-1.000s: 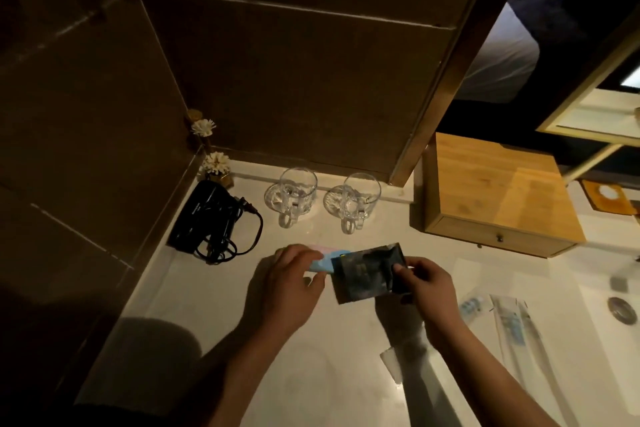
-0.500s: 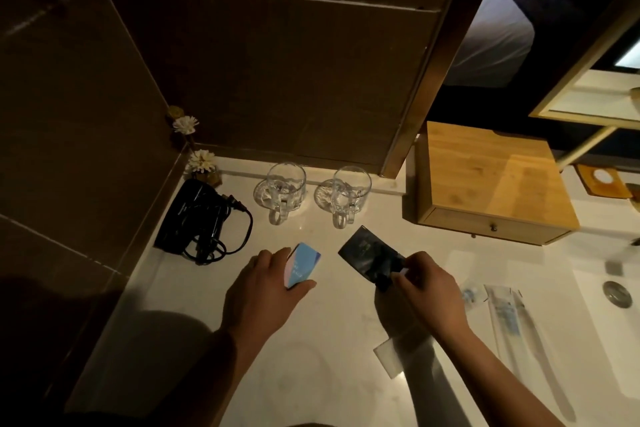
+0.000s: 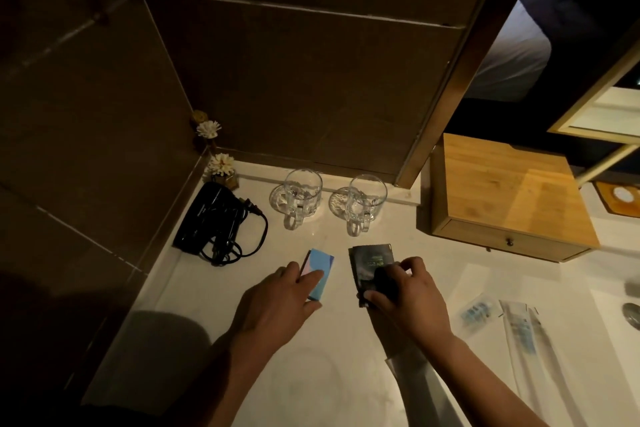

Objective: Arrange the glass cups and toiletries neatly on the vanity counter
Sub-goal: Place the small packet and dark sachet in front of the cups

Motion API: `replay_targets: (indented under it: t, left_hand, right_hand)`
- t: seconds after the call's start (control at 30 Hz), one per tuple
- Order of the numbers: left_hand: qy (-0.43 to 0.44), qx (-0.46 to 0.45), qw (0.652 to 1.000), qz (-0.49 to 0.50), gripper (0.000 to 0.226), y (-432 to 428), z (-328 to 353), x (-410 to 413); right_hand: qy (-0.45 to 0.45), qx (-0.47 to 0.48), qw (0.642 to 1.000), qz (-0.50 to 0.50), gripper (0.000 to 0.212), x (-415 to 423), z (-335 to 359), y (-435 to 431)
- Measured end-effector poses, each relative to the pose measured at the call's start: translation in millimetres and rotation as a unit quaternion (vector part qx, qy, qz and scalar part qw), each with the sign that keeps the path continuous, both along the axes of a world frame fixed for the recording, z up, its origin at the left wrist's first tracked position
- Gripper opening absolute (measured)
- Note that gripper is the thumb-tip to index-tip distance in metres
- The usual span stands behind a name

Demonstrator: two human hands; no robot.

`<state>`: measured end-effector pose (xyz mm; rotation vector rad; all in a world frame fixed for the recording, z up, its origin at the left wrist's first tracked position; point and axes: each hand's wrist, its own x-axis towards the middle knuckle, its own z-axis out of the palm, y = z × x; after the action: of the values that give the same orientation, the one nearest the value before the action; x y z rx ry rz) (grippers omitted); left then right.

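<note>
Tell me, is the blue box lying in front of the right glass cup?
No, the blue box lies before the left glass cup, under the left hand.

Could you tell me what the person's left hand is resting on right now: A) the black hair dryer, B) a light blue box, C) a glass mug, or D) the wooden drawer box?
B: the left hand lies on the light blue box on the counter, in front of the two mugs, while the right hand presses on the dark packet beside it.
</note>
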<state>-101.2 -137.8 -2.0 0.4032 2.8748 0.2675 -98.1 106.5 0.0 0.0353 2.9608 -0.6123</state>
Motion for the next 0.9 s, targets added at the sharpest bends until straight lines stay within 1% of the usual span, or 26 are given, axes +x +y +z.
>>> replay_targets:
  t: [0.1, 0.17, 0.27, 0.37, 0.5, 0.6, 0.73, 0.9]
  left_hand:
    - [0.039, -0.012, 0.999, -0.011, 0.062, 3, 1, 2]
    - [0.06, -0.025, 0.997, -0.04, 0.059, 4, -6, -2]
    - [0.055, 0.002, 0.998, -0.032, 0.046, 4, -16, -9]
    - [0.042, 0.045, 0.998, 0.016, 0.044, 3, -15, -13]
    - [0.03, 0.007, 0.999, 0.017, 0.042, 0, -16, -18]
    - [0.033, -0.001, 0.999, 0.019, 0.046, -6, -20, -18]
    - [0.041, 0.008, 0.999, 0.007, 0.06, -11, -21, -20]
    - [0.045, 0.02, 0.999, -0.011, 0.058, -15, -22, -31]
  right_hand:
    - [0.0, -0.021, 1.0, 0.0, 0.06, 4, 2, 3]
    - [0.002, -0.005, 1.0, 0.028, 0.057, 5, -2, 6]
    - [0.011, 0.023, 0.998, 0.065, 0.046, 5, -7, 3]
    - [0.018, 0.022, 0.997, 0.073, 0.041, 2, -8, -8]
    - [0.023, 0.016, 0.997, 0.068, 0.041, -3, -7, -20]
    - [0.028, 0.012, 0.997, 0.065, 0.042, -5, -8, -26]
    - [0.031, 0.012, 0.998, 0.061, 0.043, -8, -10, -32]
    - [0.031, 0.011, 0.998, 0.05, 0.046, -13, -9, -38]
